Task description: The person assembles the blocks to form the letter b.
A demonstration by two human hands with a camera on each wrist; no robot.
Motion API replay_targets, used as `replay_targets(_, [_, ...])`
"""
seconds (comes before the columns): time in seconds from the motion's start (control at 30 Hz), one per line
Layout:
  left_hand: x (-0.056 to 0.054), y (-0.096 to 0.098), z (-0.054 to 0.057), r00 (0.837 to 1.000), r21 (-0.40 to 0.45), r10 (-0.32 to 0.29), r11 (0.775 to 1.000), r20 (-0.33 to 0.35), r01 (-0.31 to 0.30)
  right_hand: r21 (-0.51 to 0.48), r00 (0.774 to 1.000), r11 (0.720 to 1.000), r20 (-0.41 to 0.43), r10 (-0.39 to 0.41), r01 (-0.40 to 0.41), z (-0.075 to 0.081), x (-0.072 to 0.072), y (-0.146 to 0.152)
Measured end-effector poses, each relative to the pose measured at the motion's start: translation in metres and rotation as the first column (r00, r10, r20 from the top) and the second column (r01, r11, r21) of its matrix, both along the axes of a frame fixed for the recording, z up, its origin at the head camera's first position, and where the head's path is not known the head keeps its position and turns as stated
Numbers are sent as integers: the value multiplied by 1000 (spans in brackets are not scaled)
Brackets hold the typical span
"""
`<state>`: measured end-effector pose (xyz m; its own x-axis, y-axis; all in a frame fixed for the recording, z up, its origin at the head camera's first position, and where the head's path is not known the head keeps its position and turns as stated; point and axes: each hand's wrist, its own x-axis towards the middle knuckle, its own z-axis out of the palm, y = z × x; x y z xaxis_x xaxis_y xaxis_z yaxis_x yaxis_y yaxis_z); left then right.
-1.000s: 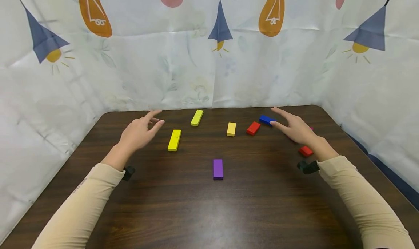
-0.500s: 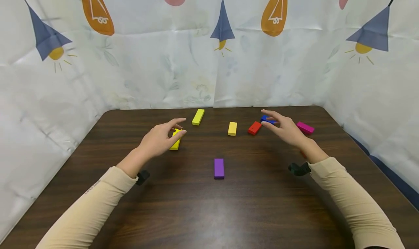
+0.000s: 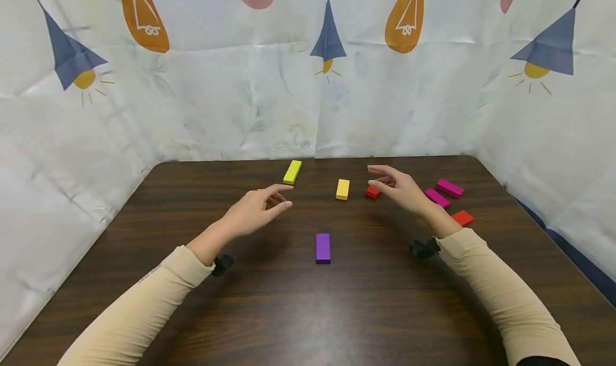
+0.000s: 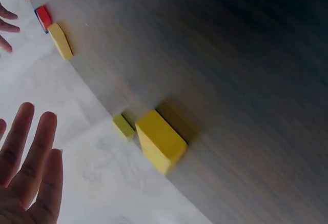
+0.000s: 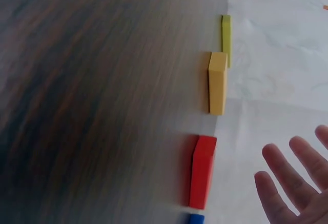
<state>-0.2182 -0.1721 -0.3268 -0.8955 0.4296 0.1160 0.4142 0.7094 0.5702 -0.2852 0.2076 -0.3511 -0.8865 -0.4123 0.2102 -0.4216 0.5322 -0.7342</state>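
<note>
My left hand [image 3: 252,212] hovers over the left half of the table, fingers extended and holding nothing. Beneath it, a yellow block [image 4: 160,141] is mostly covered in the head view. Past its fingertips lies a lime-yellow block [image 3: 292,172]. My right hand [image 3: 404,194] is also raised and holds nothing, its fingers pointing left over a red block [image 3: 372,192]. A blue block [image 5: 196,219] shows at the bottom of the right wrist view but is hidden in the head view. Between the hands lie a pale yellow block [image 3: 343,189] and, closer to me, a purple block [image 3: 323,248].
Right of the right hand are two magenta blocks [image 3: 449,188] and a second red block [image 3: 462,217]. All rest on a dark wooden table [image 3: 289,312]. A white printed curtain [image 3: 216,104] hangs along the back and both sides.
Both hands have moved inward: the left toward the right, over the yellow block, and the right toward the left, uncovering the magenta blocks and the right-hand red block. The blocks stay in place.
</note>
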Motion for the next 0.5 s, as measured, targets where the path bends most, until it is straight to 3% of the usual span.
replay_targets(0.3, [0, 14, -8, 984, 39, -86, 996, 158, 81, -19, 998, 999, 57, 28, -27, -4, -7, -18])
replay_targets(0.5, [-2, 23, -11, 971, 21, -139, 990, 196, 138, -10, 996, 999, 80, 43, -42, -6, -13, -26])
